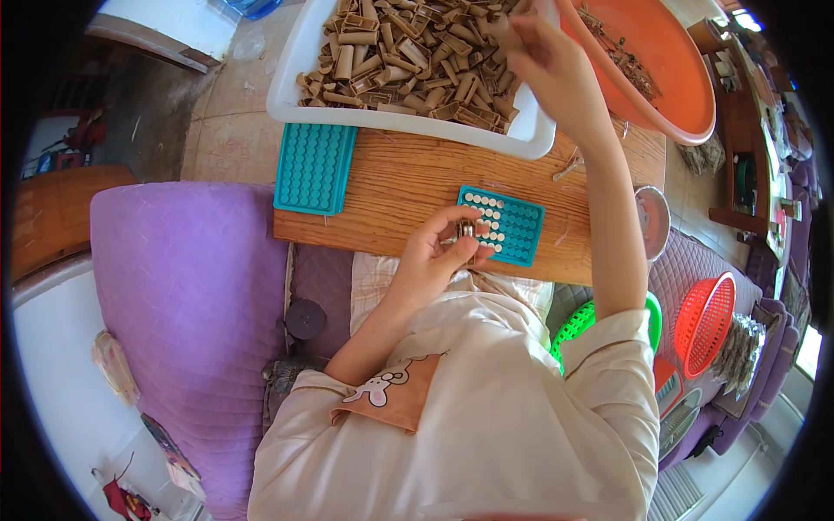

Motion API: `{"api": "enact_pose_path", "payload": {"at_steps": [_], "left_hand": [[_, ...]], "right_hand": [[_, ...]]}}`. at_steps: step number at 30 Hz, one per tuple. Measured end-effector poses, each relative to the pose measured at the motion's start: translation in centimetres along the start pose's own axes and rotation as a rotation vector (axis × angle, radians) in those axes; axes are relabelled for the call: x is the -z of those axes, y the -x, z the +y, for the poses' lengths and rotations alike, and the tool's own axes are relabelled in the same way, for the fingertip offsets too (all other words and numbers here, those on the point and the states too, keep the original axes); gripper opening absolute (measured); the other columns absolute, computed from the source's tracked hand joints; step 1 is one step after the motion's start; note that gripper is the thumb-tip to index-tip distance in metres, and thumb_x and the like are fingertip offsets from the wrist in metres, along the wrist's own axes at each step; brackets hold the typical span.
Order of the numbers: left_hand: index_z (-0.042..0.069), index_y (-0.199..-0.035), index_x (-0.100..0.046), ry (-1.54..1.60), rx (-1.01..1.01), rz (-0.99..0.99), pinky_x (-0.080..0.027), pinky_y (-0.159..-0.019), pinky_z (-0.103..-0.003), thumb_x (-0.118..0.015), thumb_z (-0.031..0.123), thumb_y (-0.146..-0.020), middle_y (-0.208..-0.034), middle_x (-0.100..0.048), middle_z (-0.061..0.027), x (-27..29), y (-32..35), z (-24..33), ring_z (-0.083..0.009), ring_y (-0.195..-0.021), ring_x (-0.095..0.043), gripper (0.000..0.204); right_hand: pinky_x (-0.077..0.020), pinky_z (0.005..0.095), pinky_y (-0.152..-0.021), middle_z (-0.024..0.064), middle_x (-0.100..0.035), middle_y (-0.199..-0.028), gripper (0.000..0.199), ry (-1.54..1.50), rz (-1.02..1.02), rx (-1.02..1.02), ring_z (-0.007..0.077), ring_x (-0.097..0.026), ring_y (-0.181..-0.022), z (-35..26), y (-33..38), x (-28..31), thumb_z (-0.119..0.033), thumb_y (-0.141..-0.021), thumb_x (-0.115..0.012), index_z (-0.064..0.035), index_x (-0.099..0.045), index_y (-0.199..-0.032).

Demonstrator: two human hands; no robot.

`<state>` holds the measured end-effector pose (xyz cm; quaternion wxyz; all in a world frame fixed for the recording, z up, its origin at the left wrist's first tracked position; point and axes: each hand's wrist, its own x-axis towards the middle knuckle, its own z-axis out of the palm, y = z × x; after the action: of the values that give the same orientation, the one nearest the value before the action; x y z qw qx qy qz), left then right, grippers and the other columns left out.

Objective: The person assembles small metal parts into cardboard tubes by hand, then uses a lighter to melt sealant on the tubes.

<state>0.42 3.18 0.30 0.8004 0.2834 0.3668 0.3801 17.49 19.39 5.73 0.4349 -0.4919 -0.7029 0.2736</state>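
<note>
Cream shirt (486, 417) foremost; left hand (434, 258) pinches a small shiny part (466, 229), best held steady; right hand (549, 71), grip unclear from here, hovers over brown pieces (417, 59), best taken singly.

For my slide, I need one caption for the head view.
Left hand holds a shiny part near a teal tray; right hand is over a white bin of brown pieces.

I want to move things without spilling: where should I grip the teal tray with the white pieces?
Probably by the right-hand rim, coming from the right. The teal tray lies flat on the wooden table; its white pieces sit toward the left, where the left hand covers a corner. The right half shows none, so fingers there should disturb less.
</note>
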Motion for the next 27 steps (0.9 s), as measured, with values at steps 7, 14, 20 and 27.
{"api": "enact_pose_path", "payload": {"at_steps": [7,14,20,27], "left_hand": [[0.002,-0.121,-0.038,0.204,-0.246,0.116,-0.046,-0.078,-0.025,-0.042,0.010,-0.089,-0.110,-0.050,-0.0102,-2.5,-0.2,1.1,-0.0159,-0.095,-0.054,0.033],[-0.001,-0.123,-0.036,0.007,-0.437,0.086,-0.040,-0.086,-0.025,-0.042,0.010,-0.088,-0.111,-0.052,-0.0117,-3.8,-0.2,-0.2,-0.0143,-0.100,-0.051,0.036],[-0.002,-0.120,-0.038,0.007,-0.442,0.025,-0.038,-0.087,-0.025,-0.047,0.011,-0.087,-0.113,-0.050,-0.0105,-4.4,0.0,-0.3,-0.0130,-0.102,-0.048,0.036],[-0.001,-0.115,-0.043,-0.088,-0.423,0.049,-0.040,-0.083,-0.023,-0.050,0.012,-0.086,-0.108,-0.051,-0.0083,-4.6,0.0,-0.5,-0.0106,-0.096,-0.049,0.033]], "right_hand": [[-0.0415,0.0232,-0.068,0.0075,-0.053,-0.087,0.029,-0.270,0.042,-0.261,0.0133,-0.049,-0.077,-5.2,13.7,0.3,0.003,-0.074,-0.054,-0.0028,-0.057,-0.103],[-0.0425,0.0223,-0.073,0.0092,-0.055,-0.092,0.027,-0.419,0.320,-0.407,0.0148,-0.053,-0.085,-6.1,18.5,-2.3,0.003,-0.074,-0.059,0.0023,-0.057,-0.101],[-0.0421,0.0245,-0.074,0.0094,-0.058,-0.090,0.026,-0.504,0.409,-0.424,0.0152,-0.052,-0.087,-6.3,18.9,-3.7,0.004,-0.074,-0.058,0.0007,-0.058,-0.101],[-0.0433,0.0261,-0.072,0.0099,-0.060,-0.088,0.026,-0.329,0.430,-0.388,0.0178,-0.056,-0.080,-6.2,19.2,-4.4,0.004,-0.072,-0.060,0.0001,-0.059,-0.098]]}}
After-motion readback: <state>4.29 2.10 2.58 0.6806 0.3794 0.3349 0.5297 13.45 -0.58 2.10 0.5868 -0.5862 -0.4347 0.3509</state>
